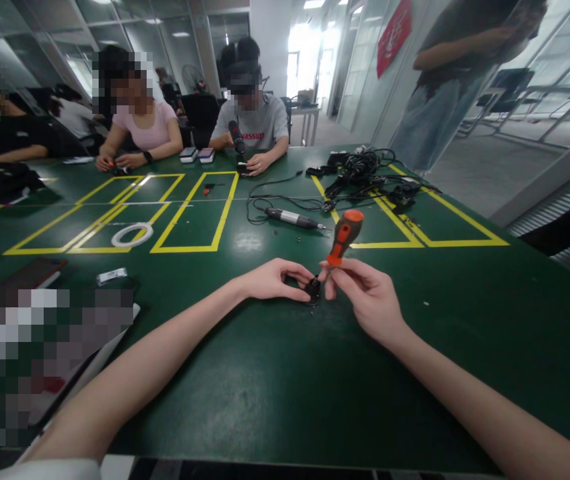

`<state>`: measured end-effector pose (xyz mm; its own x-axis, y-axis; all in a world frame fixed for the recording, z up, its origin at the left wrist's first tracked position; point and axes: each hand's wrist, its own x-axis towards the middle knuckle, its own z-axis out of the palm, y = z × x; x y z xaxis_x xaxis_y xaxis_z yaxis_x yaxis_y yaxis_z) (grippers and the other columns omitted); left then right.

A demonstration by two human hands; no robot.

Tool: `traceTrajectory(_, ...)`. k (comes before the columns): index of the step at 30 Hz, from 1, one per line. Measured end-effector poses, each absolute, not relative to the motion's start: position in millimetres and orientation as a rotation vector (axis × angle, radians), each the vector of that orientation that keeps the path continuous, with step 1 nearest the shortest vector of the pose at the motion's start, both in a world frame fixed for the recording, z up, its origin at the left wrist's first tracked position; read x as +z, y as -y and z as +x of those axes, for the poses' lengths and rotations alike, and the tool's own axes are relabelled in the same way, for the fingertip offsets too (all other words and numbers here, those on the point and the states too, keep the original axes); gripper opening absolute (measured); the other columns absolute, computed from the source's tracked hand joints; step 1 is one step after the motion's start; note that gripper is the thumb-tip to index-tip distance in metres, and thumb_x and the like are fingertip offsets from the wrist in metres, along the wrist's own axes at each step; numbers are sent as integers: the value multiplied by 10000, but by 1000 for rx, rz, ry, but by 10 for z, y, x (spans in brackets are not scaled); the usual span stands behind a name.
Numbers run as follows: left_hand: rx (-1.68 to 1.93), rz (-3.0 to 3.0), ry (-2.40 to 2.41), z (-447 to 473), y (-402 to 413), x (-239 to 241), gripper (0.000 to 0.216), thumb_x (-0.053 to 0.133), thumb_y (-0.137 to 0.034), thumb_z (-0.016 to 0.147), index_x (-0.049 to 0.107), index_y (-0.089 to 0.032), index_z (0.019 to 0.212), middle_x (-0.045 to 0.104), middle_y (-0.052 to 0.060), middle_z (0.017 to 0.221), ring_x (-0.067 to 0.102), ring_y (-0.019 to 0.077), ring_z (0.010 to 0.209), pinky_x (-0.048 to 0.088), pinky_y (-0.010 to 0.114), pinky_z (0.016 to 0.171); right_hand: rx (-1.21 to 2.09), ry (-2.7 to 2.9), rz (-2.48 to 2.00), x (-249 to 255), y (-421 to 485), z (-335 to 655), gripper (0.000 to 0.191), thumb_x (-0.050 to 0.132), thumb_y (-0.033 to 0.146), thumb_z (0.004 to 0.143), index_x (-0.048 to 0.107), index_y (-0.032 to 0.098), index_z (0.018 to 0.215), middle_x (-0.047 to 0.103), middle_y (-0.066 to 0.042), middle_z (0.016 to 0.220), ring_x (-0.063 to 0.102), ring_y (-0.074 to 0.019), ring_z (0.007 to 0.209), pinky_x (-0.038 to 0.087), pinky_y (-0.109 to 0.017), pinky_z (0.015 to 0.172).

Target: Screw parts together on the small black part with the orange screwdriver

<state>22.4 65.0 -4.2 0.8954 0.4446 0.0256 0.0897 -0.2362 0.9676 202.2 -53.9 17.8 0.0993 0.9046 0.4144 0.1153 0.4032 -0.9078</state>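
Pinching a small black cylindrical part (313, 289) with the left hand (275, 280), low on the green table (275, 373). Gripping an orange-and-black plastic-handled screwdriver (343, 237) in the right hand (365, 297), at three o'clock of the part, handle tilted toward one o'clock.

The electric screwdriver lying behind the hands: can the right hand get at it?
Probably yes: bare table lies between the right hand and the electric screwdriver. But the hand is holding an orange-handled screwdriver, so it is not free.
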Motion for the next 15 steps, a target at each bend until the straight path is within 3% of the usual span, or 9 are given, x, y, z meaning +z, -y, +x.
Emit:
traceTrajectory(2, 341, 1793, -396, 224, -653, -41, 381, 847, -239, 723, 752, -143, 1079, 764, 57, 1028, 684, 161, 961, 501, 321, 955, 765, 1326, -1012, 170, 548, 2024, 284, 757, 468, 861, 697, 205, 946, 710, -27, 762, 641, -156, 572, 584, -313, 587)
traceTrajectory(6, 326, 1782, -382, 225, -653, -35, 369, 841, -243, 733, 748, -137, 1074, 761, 71, 1061, 686, 166, 979, 501, 331, 966, 720, 1308, -1088, 171, 561, 2040, 280, 832, 425, 791, 665, 202, 818, 724, -35, 744, 654, -163, 591, 594, -304, 606)
traceTrajectory(10, 316, 1773, -388, 225, -646, -31, 378, 840, -236, 733, 744, -140, 1086, 762, 74, 1068, 691, 172, 981, 508, 346, 966, 704, 1341, -1066, 195, 551, 2053, 222, 805, 387, 820, 693, 201, 773, 717, -37, 773, 635, -155, 580, 581, -305, 587)
traceTrajectory(15, 333, 1783, -413, 228, -640, -39, 415, 864, -239, 701, 743, -140, 1085, 760, 66, 1048, 683, 171, 981, 498, 350, 979, 770, 1352, -1019, 210, 544, 2037, 291, 702, 481, 910, 709, 200, 833, 702, -40, 724, 621, -157, 548, 556, -317, 554)
